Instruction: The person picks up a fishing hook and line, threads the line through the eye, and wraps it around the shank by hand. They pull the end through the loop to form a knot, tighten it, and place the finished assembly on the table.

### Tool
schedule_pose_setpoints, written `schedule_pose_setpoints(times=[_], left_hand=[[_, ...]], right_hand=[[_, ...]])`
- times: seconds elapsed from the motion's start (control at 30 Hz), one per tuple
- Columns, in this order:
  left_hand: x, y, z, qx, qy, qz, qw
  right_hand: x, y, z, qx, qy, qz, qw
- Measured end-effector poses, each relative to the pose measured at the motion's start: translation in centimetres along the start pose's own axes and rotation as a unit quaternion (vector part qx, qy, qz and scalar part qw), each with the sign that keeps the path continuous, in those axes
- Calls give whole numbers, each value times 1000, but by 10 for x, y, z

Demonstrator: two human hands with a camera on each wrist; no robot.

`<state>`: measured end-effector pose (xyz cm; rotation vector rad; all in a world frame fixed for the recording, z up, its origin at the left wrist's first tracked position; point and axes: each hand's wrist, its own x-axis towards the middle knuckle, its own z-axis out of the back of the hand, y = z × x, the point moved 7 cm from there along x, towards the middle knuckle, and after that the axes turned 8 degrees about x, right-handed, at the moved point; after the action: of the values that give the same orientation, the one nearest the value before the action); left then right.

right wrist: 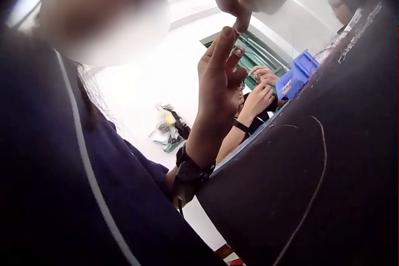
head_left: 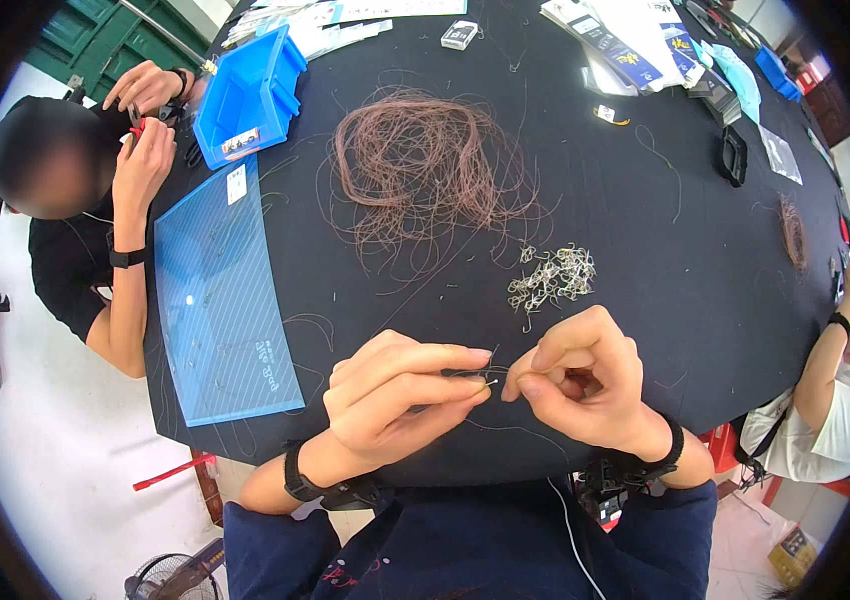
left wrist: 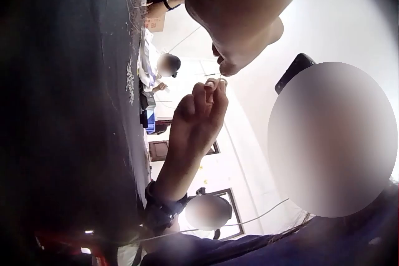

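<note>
In the head view my left hand (head_left: 395,395) pinches a small metal hook (head_left: 491,382) between thumb and fingers, its tip sticking out. My right hand (head_left: 585,380) faces it, thumb and index finger pinching a thin line (head_left: 505,371) that runs across the small gap to the left fingertips. Beyond the hands lies a pile of small metal hooks (head_left: 552,280), and farther off a loose tangle of brown line (head_left: 425,165). Both wrist views show the two hands with fingertips nearly meeting; the hook is too small to make out there.
A blue translucent folder (head_left: 220,300) and a blue bin (head_left: 245,95) are at the left, beside a person working with both hands. Packets (head_left: 615,45) and a black tray (head_left: 733,157) are at the back right. Another person sits at the far right.
</note>
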<state>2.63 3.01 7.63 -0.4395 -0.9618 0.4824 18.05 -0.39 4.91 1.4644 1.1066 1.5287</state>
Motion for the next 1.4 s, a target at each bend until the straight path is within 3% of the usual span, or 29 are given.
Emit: schedule_pose_setpoints(times=[0.97, 1.17, 1.4], left_hand=[[0, -2, -1, 17, 12, 18, 1000], [0, -3, 1, 23, 4, 3, 1000], [1, -5, 2, 31, 5, 0, 1000]], right_hand=[[0, 1, 1, 15, -2, 3, 1000], [3, 5, -3, -5, 59, 9, 998], [-1, 1, -1, 3, 20, -17, 1000]])
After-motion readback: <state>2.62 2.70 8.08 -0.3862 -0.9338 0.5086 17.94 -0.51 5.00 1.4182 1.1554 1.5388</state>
